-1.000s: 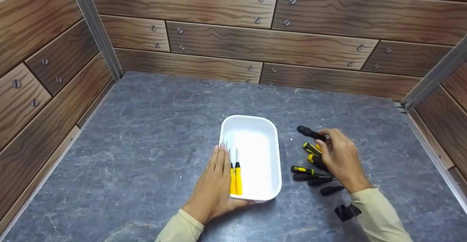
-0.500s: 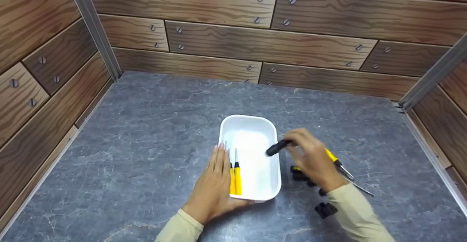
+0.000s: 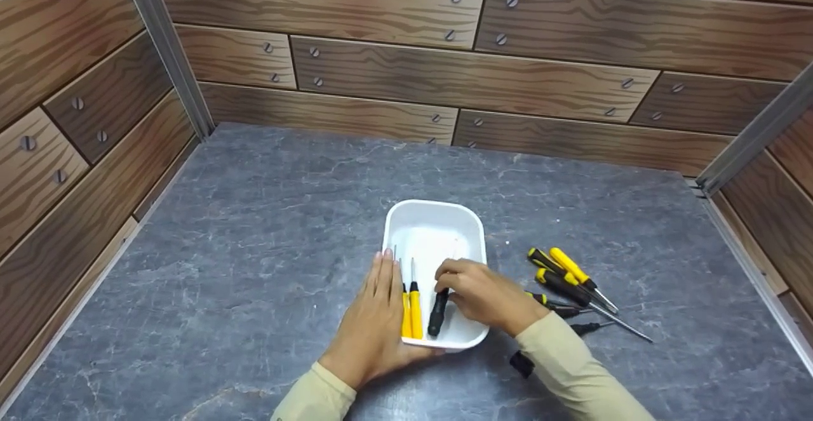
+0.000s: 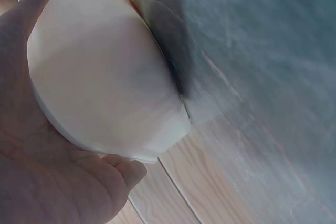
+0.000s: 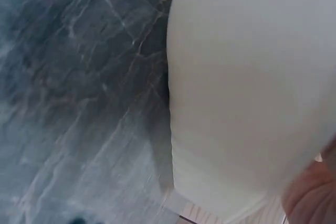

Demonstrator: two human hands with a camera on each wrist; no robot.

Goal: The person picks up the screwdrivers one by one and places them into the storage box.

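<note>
A white plastic tray (image 3: 474, 224) lies on the table, with slim yellow-handled screwdrivers (image 3: 415, 310) along its left side. My left hand (image 3: 371, 319) rests against the tray's near left corner, fingers straight along the left wall and thumb along the near wall. Inside the tray, my right hand (image 3: 479, 291) pinches a black-handled screwdriver (image 3: 437, 316), its handle end toward me; the hand hides the upper part. In the left wrist view the palm of my left hand (image 4: 58, 177) lies close to the tray wall (image 4: 105, 72). The right wrist view shows mostly tray wall (image 5: 236, 93).
Right of the tray lie several more screwdrivers: a yellow one (image 3: 568, 263), a thick black-and-yellow one (image 3: 562, 286), and black ones (image 3: 584, 328) partly behind the right forearm. Wood-patterned panels (image 3: 375, 68) enclose the grey marbled table (image 3: 286, 218).
My right hand has carried the black-handled screwdriver leftward from the pile and down into the tray, its handle end swinging toward me. My left hand has stayed at the tray.
</note>
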